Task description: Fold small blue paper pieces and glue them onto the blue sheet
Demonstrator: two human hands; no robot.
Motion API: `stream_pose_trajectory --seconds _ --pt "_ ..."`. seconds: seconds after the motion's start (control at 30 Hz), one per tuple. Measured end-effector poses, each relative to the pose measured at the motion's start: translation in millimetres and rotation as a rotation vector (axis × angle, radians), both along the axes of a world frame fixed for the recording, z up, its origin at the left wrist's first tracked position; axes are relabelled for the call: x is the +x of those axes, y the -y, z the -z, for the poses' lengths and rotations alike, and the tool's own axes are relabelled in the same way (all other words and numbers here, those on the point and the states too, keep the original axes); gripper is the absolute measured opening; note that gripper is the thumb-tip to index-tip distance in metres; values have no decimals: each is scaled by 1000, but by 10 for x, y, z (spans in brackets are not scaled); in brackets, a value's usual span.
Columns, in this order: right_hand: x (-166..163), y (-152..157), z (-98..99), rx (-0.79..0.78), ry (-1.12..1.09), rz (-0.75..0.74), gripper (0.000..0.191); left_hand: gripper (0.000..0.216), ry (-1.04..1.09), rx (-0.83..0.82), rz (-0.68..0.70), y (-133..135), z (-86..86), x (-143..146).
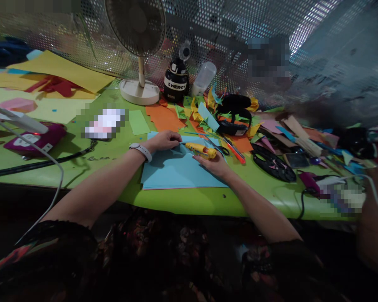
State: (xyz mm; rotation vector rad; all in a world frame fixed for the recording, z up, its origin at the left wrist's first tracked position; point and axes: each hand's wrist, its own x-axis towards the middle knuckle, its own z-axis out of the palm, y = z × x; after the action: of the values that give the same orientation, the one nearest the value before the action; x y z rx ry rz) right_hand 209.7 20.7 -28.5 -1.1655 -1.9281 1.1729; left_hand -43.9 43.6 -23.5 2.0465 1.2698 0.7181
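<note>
A stack of light blue paper (176,172) lies on the green tabletop in front of me. My left hand (165,140), with a pale band on its wrist, rests at the upper left of this stack, its fingers closed on blue paper near the tool's tip. In my right hand (216,165) is a yellow patterned pen-like tool (201,149), pointing left toward my left fingertips; its exact kind is unclear. Scissors (222,149) lie partly hidden just beyond my right hand, beside a red-orange pen (236,152).
Beyond the stack stand a fan (139,95), a black bottle (175,82) and folded paper pieces (204,111). A phone (103,123) and purple device (34,140) with a cable are left. A black reel (274,162) lies right, near another person's arm (373,218).
</note>
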Motion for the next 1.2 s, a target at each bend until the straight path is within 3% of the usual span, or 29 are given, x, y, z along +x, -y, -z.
stream_pose_trajectory --seconds 1.2 --pt "-13 -18 49 28 -17 -31 43 23 35 -3 18 -17 35 -12"
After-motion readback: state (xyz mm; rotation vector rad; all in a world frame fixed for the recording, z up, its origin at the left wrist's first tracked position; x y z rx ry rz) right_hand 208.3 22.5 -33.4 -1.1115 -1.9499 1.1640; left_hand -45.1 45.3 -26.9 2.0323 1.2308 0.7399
